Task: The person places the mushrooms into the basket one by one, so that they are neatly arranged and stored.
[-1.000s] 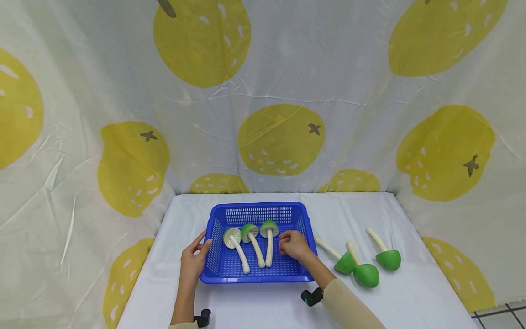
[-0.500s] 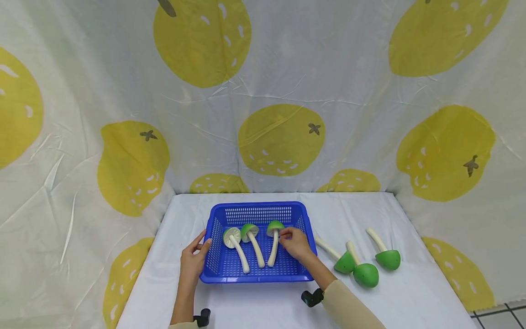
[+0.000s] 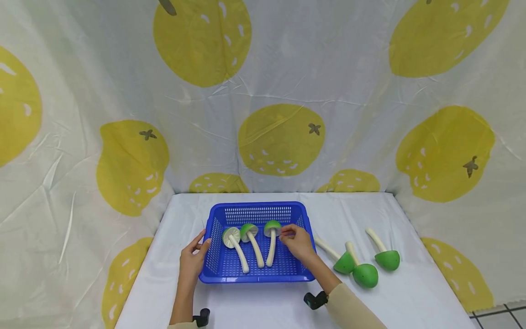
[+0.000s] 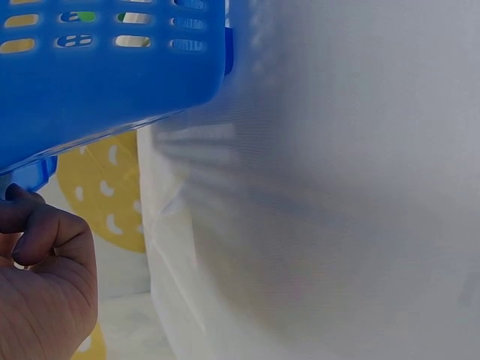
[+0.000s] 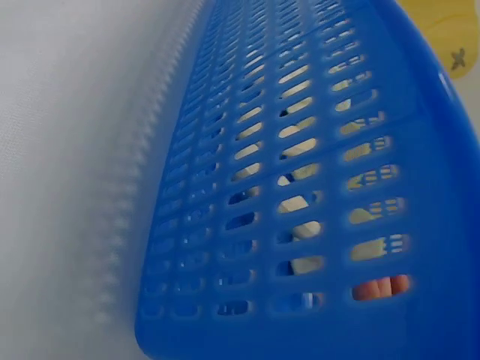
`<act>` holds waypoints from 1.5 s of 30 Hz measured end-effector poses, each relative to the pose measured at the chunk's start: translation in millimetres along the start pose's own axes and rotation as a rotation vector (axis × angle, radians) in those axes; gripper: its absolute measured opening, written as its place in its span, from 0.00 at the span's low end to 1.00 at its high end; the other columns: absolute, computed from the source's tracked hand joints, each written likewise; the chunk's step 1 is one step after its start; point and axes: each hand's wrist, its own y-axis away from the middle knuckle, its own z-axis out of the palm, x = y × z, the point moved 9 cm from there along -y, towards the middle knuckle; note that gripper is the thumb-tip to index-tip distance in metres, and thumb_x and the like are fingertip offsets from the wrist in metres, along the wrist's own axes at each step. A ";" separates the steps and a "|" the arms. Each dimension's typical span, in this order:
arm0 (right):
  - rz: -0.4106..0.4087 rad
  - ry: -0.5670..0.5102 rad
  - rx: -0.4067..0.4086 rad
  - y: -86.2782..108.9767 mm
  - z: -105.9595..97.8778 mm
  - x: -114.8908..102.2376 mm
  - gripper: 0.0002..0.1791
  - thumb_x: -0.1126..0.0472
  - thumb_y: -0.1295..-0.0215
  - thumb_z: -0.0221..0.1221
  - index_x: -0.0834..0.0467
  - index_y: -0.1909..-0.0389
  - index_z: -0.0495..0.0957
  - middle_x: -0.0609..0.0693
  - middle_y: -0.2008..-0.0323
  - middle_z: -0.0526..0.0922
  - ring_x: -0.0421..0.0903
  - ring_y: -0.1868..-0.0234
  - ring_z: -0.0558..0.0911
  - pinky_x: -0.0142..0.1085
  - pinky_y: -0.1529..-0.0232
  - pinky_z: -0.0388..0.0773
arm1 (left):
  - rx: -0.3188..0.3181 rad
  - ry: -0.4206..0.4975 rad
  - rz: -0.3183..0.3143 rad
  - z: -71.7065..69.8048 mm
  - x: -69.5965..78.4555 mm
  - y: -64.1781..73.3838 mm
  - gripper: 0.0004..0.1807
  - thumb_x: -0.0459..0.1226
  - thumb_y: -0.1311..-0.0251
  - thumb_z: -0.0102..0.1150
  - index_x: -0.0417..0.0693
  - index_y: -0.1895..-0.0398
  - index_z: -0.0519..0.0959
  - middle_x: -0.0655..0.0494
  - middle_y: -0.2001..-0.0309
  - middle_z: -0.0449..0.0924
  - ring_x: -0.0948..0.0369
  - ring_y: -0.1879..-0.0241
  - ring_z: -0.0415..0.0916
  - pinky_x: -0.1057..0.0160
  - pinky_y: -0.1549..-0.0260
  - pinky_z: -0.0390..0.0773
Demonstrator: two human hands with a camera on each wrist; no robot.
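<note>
A blue plastic basket [image 3: 256, 279] stands on the white cloth, with three toy mushrooms lying inside. My left hand [image 3: 193, 258] holds its left rim; in the left wrist view the fingers curl close under that rim. Inside, the left mushroom [image 3: 240, 256], the middle mushroom [image 3: 256, 251] and the right mushroom [image 3: 271, 249] have green caps toward the back and white stems toward me. Over the right part of the basket is my right hand [image 3: 297, 242], fingers loosely bent beside the right mushroom's cap. Through the slots in the right wrist view, a few fingertips [image 5: 382, 287] show.
Right of the basket lie three more green-capped mushrooms: one against the basket's side [image 3: 344, 263], one overlapping it [image 3: 365, 275], and one farther right [image 3: 387, 260]. A lemon-print curtain [image 3: 349, 137] hangs behind and beside the table.
The right mushroom shifted right toward my right fingers, then slightly back left, leaving a wider gap from the middle one. My right hand rose slightly; the left hand stays on the rim.
</note>
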 end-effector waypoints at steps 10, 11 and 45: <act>-0.034 -0.033 0.009 0.9 -22.0 -13.4 0.13 0.68 0.35 0.66 0.62 0.49 0.83 0.55 0.57 0.86 0.47 0.58 0.87 0.34 0.59 0.84 | 0.001 -0.001 0.003 -1.0 -0.2 -0.6 0.31 0.57 0.32 0.63 0.61 0.29 0.76 0.53 0.63 0.77 0.53 0.50 0.71 0.59 0.56 0.69; -0.036 -0.035 0.010 0.6 -24.7 -14.1 0.13 0.68 0.34 0.66 0.61 0.49 0.83 0.55 0.56 0.86 0.47 0.58 0.87 0.35 0.58 0.84 | 0.004 0.004 0.005 -1.3 0.3 -0.7 0.30 0.56 0.32 0.63 0.61 0.29 0.76 0.53 0.63 0.77 0.54 0.51 0.71 0.59 0.57 0.70; 0.022 0.015 0.087 11.9 -117.4 24.2 0.17 0.54 0.29 0.65 0.59 0.45 0.82 0.58 0.50 0.86 0.47 0.52 0.87 0.26 0.56 0.80 | -0.004 0.008 -0.009 -1.2 -0.1 0.9 0.32 0.57 0.33 0.63 0.61 0.28 0.75 0.50 0.59 0.76 0.51 0.46 0.70 0.53 0.49 0.70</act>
